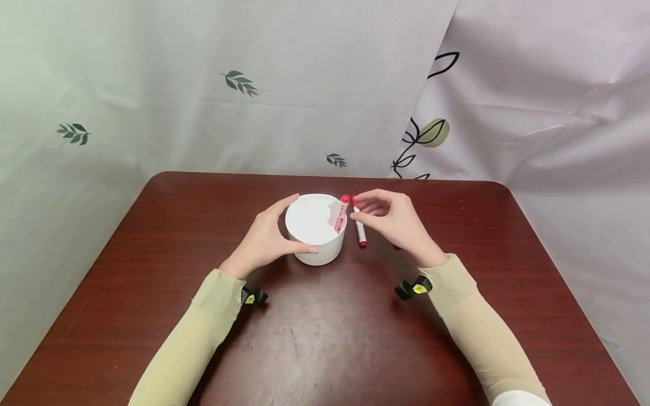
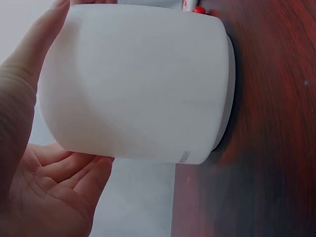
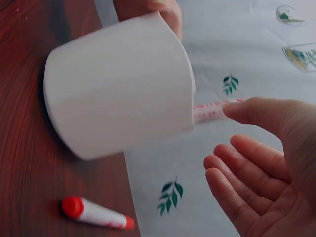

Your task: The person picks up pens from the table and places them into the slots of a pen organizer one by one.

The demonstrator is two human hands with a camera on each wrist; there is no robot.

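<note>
A white round container (image 1: 317,254) stands on the table. My left hand (image 1: 264,239) grips it from the left, thumb on the near side and fingers round the far side. Inside it leans a red-capped white marker (image 1: 342,213), its capped end sticking out above the right rim. Just right of the rim, my right hand (image 1: 393,220) has its thumb and fingers spread apart with nothing between them. In the right wrist view the thumb overlaps the leaning marker (image 3: 210,111). A second red-and-white marker (image 1: 361,232) lies on the table between the container and my right hand.
The dark red-brown wooden table (image 1: 325,349) has rounded far corners. Behind it hangs a pale curtain (image 1: 284,124) with leaf prints. A black wrist camera (image 1: 254,296) sits on the left wrist, and another black wrist camera (image 1: 406,290) on the right.
</note>
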